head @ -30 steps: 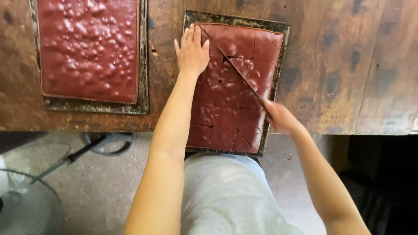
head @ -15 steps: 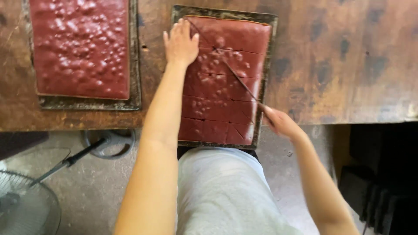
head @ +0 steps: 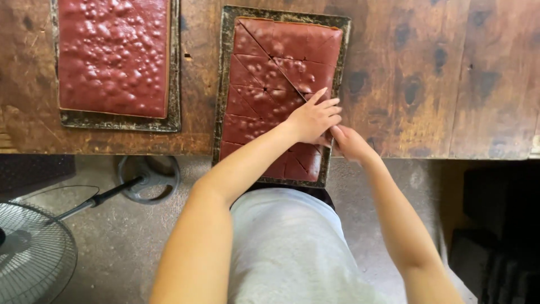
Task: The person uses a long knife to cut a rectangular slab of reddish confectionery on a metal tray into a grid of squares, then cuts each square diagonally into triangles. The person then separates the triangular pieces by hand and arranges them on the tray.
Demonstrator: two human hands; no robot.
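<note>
Nearest the camera, the person's light grey shirt [head: 292, 247] fills the lower middle, and both bare forearms reach up and away from it toward the tabletop edge. The left forearm crosses diagonally from lower left to upper right. The left hand [head: 314, 118] lies palm down on the near right part of the cut reddish-brown slab [head: 270, 73], fingers spread loosely and pointing right; its grip is open, pressing flat and clasping nothing. The right hand [head: 349, 142] comes up from the lower right and meets the left hand at the slab's right edge, partly tucked under the left fingers. Its fingers curl inward, but whether its grip closes on anything cannot be told, since the left hand hides the fingertips.

The slab sits in a dark, worn rectangular metal tray [head: 225, 84] whose near end overhangs the edge of the brown wooden tabletop [head: 439, 79], above the person's waist. Straight and diagonal cuts divide the slab into pieces.

Right of the tray the wood stretches bare toward the far right. Left of it, well apart across a strip of wood, a second dark tray [head: 174, 84] holds an uncut, bubbly reddish-brown slab [head: 112, 56].

Below the tabletop, on the grey floor at left, stand a round fan base [head: 147, 177] and a wire fan guard [head: 34, 253].
</note>
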